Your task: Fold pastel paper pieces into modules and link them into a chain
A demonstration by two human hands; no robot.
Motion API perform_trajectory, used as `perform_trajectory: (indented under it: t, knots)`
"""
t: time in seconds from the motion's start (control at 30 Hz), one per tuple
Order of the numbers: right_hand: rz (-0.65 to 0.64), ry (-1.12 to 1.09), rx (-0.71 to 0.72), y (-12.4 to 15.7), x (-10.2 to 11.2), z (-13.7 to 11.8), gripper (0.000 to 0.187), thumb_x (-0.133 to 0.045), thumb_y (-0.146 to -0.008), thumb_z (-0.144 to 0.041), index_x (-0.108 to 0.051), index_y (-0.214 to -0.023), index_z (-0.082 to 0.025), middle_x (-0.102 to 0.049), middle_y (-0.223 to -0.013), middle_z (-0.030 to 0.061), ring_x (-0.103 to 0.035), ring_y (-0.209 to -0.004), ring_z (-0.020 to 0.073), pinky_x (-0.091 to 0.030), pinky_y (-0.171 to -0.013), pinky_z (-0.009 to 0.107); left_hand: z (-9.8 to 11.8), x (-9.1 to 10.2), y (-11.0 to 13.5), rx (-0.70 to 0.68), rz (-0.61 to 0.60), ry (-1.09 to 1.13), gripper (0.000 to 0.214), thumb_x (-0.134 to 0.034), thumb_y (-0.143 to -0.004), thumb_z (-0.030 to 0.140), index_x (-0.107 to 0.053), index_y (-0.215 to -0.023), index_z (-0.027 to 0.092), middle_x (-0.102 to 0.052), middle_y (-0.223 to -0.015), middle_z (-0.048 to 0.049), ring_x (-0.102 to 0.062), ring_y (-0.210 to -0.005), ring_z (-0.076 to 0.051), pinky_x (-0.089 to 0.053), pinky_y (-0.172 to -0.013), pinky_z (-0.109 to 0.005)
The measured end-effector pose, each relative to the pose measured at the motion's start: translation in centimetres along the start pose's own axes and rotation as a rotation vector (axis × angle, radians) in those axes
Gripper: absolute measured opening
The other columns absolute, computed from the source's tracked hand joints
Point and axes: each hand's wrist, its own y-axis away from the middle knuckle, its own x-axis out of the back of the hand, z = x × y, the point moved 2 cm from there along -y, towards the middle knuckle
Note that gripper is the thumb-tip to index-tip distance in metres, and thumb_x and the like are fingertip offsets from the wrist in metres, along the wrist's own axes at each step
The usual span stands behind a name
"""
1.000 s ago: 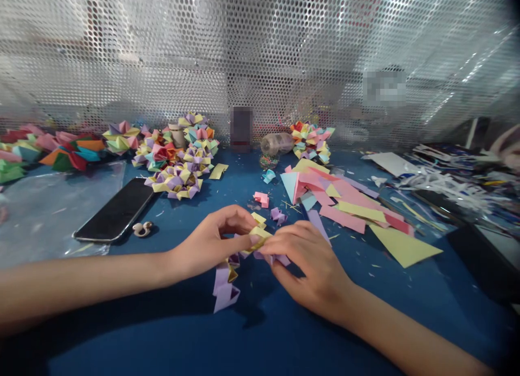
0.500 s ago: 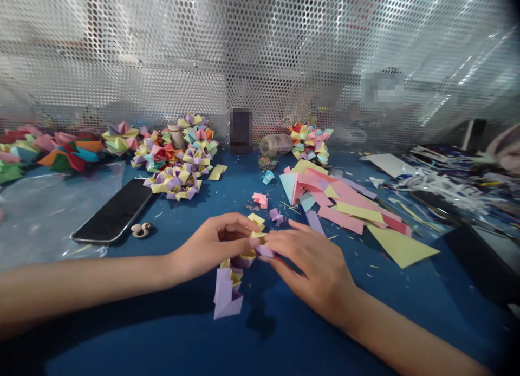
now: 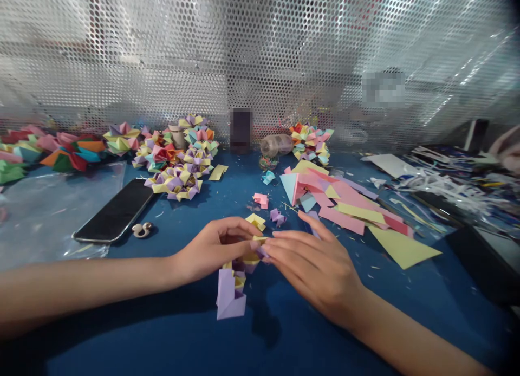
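A chain of folded purple and yellow paper pieces hangs below my fingers over the blue table. My left hand is closed on the chain's upper end, thumb and fingers pinching it. From the other side, my right hand presses its fingertips against the same end; its thumb is largely hidden and the index finger sticks up. Just beyond lie a yellow folded piece, a purple folded piece and a pink folded piece.
Coloured paper strips are piled to the right. A phone and a small ring-shaped trinket lie on the left. Finished paper rings stand behind, near a tipped clear jar. A perforated metal panel closes the back.
My right hand's fingers have straightened and drawn closer together against the chain. The chain's hanging end has shifted slightly right. My left hand keeps its pinch.
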Motion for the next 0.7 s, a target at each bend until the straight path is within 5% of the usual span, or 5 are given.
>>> perform_trajectory:
  t: [0.37,0.7]
  knots:
    - [0.06,0.065,-0.034,-0.29,-0.15,-0.54,0.014,-0.063,-0.075,-0.007,-0.065,-0.088,-0.011,-0.071,-0.085,0.0055,-0.066,-0.078,0.0173,-0.042,-0.095,0.049,-0.24,-0.15,0.26,-0.045,-0.046,0.042,0.013,-0.064,-0.078,0.019,-0.06,-0.089,0.012,-0.068,-0.073,-0.0014,-0.064,-0.065,-0.012,-0.051,-0.055,-0.019]
    - [0.046,0.115,-0.031,-0.68,0.33,-0.77,0.008,-0.063,-0.075,-0.011,-0.065,-0.079,-0.017,-0.07,-0.079,0.0014,-0.064,-0.078,0.0168,-0.033,-0.101,0.052,-0.49,-0.21,0.7,-0.122,-0.091,-0.012,0.018,-0.067,-0.076,0.02,-0.061,-0.092,0.013,-0.07,-0.079,-0.0035,-0.066,-0.068,-0.013,-0.054,-0.068,-0.026]
